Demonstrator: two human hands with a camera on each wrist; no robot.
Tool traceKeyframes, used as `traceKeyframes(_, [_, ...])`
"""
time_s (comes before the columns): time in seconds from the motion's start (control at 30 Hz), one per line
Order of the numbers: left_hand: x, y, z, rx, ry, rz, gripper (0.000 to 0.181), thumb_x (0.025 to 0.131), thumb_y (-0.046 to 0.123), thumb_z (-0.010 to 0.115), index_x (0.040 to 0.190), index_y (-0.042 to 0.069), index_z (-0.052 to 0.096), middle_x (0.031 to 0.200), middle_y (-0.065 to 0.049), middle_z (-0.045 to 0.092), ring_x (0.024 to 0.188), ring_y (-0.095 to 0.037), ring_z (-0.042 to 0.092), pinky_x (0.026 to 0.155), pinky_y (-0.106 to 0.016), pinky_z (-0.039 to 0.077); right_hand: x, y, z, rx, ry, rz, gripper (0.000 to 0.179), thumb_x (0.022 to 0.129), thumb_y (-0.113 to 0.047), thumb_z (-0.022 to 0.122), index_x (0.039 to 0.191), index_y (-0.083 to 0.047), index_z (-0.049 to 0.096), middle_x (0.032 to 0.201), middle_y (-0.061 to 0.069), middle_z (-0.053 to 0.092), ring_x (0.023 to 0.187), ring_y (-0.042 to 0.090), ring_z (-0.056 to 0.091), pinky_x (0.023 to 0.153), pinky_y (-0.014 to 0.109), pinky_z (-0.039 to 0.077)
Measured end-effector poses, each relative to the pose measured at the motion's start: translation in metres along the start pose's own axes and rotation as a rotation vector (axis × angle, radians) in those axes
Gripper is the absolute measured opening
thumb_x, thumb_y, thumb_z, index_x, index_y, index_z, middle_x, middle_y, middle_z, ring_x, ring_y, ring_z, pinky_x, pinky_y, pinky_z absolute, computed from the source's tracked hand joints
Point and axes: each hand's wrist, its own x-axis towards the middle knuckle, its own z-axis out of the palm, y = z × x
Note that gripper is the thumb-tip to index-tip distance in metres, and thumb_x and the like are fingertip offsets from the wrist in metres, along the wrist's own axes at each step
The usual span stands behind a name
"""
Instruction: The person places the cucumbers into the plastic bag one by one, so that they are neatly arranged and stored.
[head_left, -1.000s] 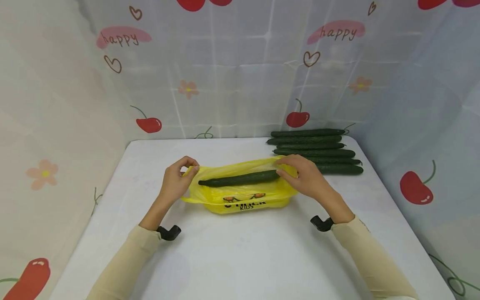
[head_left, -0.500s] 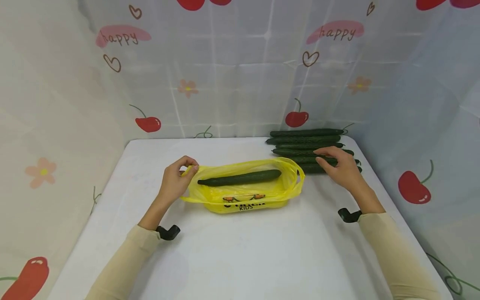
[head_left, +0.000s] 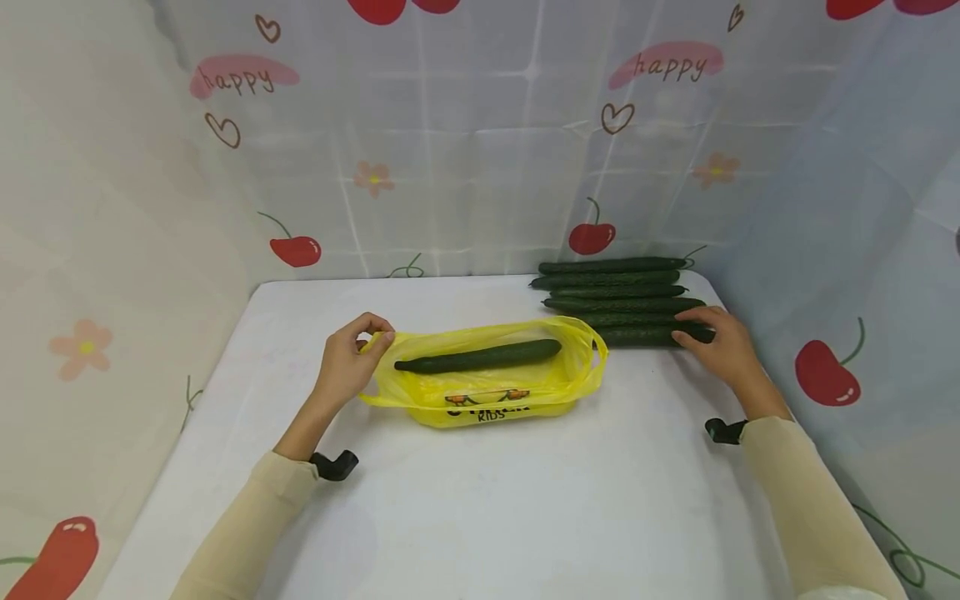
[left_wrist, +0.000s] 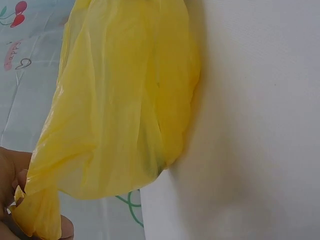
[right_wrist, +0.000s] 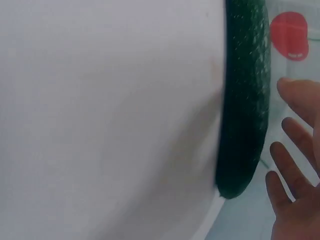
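A yellow plastic bag (head_left: 581,375) lies with its mouth spread wide on the white table. One dark green cucumber (head_left: 480,357) is visible inside it. My left hand (head_left: 347,354) pinches the bag's left handle; in the left wrist view the bag (left_wrist: 120,100) hangs from the fingers. At the right, my right hand (head_left: 723,346) hovers over the right end of the front cucumber (head_left: 637,337) of a row. In the right wrist view the fingers are spread and a gap separates them from the cucumber (right_wrist: 244,100).
Several more cucumbers (head_left: 611,267) lie side by side behind the front one, at the table's back right. The table (head_left: 480,517) meets a printed curtain (head_left: 480,167) at its rear edge, with curtains on both sides too.
My right hand has let go of the bag's right side and moved right to the front cucumber's end. The left hand has stayed at the bag handle.
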Motion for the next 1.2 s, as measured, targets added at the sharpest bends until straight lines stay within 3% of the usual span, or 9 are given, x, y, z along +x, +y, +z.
traceKeyframes(0.37, [0.003, 0.0, 0.002, -0.002, 0.003, 0.002, 0.012, 0.107, 0.028, 0.069, 0.109, 0.017, 0.072, 0.113, -0.006, 0.074, 0.105, -0.018, 0.063, 0.085, -0.031, 0.053, -0.002, 0.017, 0.0, 0.018, -0.007, -0.06, 0.045, 0.084, -0.011, 0.091, 0.124, 0.0, 0.075, 0.126, 0.032, 0.065, 0.127, 0.055, 0.052, 0.111, 0.074, 0.032])
traceKeyframes(0.57, [0.0, -0.003, 0.002, -0.003, 0.003, -0.006, 0.012, 0.107, 0.029, 0.068, 0.11, 0.017, 0.072, 0.112, -0.006, 0.074, 0.102, -0.019, 0.062, 0.081, -0.03, 0.051, 0.0, 0.025, 0.008, -0.115, 0.003, -0.131, 0.048, 0.08, -0.012, 0.094, 0.123, -0.003, 0.074, 0.116, 0.031, 0.061, 0.11, 0.048, 0.048, 0.093, 0.059, 0.031])
traceKeyframes(0.8, [0.001, -0.002, -0.002, -0.003, -0.005, -0.004, 0.012, 0.107, 0.029, 0.069, 0.11, 0.018, 0.072, 0.112, -0.005, 0.074, 0.102, -0.019, 0.063, 0.082, -0.029, 0.052, -0.003, 0.02, 0.013, -0.07, -0.041, -0.11, 0.046, 0.085, -0.005, 0.09, 0.125, 0.001, 0.068, 0.13, 0.033, 0.065, 0.126, 0.057, 0.053, 0.108, 0.073, 0.037])
traceKeyframes(1.07, [0.0, -0.003, 0.0, -0.013, -0.005, -0.004, 0.012, 0.107, 0.029, 0.069, 0.11, 0.018, 0.072, 0.113, -0.006, 0.074, 0.104, -0.021, 0.064, 0.088, -0.04, 0.053, -0.004, 0.017, 0.016, -0.133, -0.053, -0.127, 0.046, 0.09, -0.008, 0.086, 0.133, -0.003, 0.067, 0.134, 0.031, 0.065, 0.117, 0.054, 0.054, 0.098, 0.068, 0.04])
traceKeyframes(1.2, [0.0, -0.003, -0.001, -0.012, 0.002, -0.002, 0.011, 0.107, 0.029, 0.069, 0.109, 0.019, 0.072, 0.113, -0.006, 0.074, 0.103, -0.02, 0.064, 0.084, -0.037, 0.053, -0.005, 0.013, 0.017, -0.138, -0.041, -0.155, 0.046, 0.091, -0.005, 0.085, 0.134, -0.004, 0.069, 0.131, 0.029, 0.063, 0.114, 0.054, 0.054, 0.095, 0.068, 0.041])
